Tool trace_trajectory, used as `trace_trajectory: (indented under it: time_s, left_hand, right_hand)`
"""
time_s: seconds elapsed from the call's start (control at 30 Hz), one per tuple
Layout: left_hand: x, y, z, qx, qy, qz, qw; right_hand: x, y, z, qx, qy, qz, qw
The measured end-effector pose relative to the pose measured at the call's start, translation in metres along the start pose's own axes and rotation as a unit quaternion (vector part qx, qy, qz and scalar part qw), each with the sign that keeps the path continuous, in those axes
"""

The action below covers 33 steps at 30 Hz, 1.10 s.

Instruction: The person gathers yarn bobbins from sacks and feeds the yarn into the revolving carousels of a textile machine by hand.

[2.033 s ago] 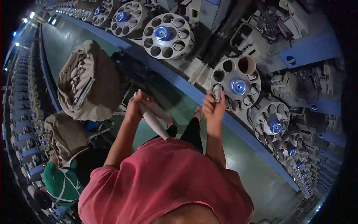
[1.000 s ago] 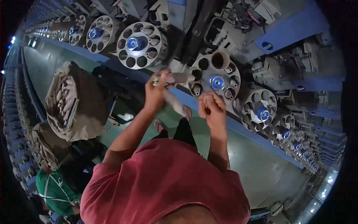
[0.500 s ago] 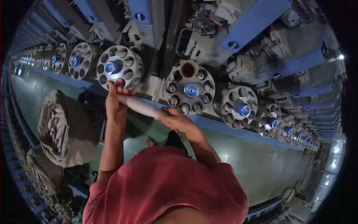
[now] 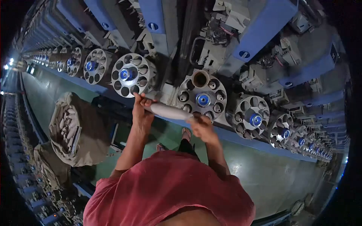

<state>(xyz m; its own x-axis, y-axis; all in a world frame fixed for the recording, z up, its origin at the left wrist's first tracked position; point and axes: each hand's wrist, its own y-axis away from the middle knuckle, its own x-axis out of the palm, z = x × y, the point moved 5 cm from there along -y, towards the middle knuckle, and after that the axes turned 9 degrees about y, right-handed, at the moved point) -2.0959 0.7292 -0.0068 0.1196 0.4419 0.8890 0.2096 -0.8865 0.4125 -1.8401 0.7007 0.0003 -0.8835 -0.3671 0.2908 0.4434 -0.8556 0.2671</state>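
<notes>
A pale yarn bobbin [image 4: 170, 112] lies nearly level between my hands, tilted slightly down to the right. My left hand [image 4: 142, 107] is closed on its left end, just below a round magazine [image 4: 116, 72] with a blue hub. Around its right end the fingers of my right hand [image 4: 201, 126] are closed, slightly blurred. Beyond that hand stands another round magazine [image 4: 195, 84], its pockets holding several bobbins with their tips showing. A brown tube-like cup [image 4: 200, 79] sits at this magazine's top.
A canvas sack [image 4: 92, 135] full of pale bobbins [image 4: 69, 123] stands at the left. Winding units with blue panels [image 4: 260, 34] line the far side, and a blue rail [image 4: 226, 136] runs below the magazines. Sandalled feet [image 4: 186, 132] show on the green floor.
The view has shifted, so machines and sack appear farther right. Both hands have moved right in view with the bobbin, which now lies more level. A second foot has come into sight.
</notes>
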Motion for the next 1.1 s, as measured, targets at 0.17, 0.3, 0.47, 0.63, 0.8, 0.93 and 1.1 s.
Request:
trace_trajectory:
  time_s: [0.17, 0.3, 0.47, 0.63, 0.8, 0.93, 1.1]
  left_hand:
    - [0.003, -0.023, -0.015, -0.034, 0.043, 0.083, 0.995]
    - [0.016, -0.031, -0.006, -0.025, 0.06, 0.041, 0.997]
    - [0.025, -0.029, 0.014, -0.002, 0.037, -0.033, 0.999]
    - [0.02, -0.029, -0.001, 0.061, -0.094, -0.004, 0.994]
    - [0.078, -0.034, 0.037, 0.314, -0.262, 0.034, 0.912]
    - [0.057, -0.06, 0.095, 0.262, -0.419, 0.114, 0.862]
    - [0.077, 0.04, 0.168, 0.135, -0.442, 0.449, 0.765]
  right_hand:
    - [-0.019, -0.018, 0.055, -0.176, -0.4, 0.093, 0.895]
    - [-0.04, -0.032, 0.07, -0.256, -0.159, -0.097, 0.949]
    - [0.0, -0.033, 0.087, -0.39, -0.015, -0.108, 0.914]
    - [-0.064, -0.035, 0.056, -0.228, -0.116, -0.108, 0.961]
    - [0.015, -0.034, 0.026, -0.03, -0.001, 0.035, 0.999]
    - [0.034, -0.031, 0.015, -0.001, 0.028, 0.128, 0.991]
    - [-0.008, 0.019, 0.137, -0.158, 0.377, 0.196, 0.891]
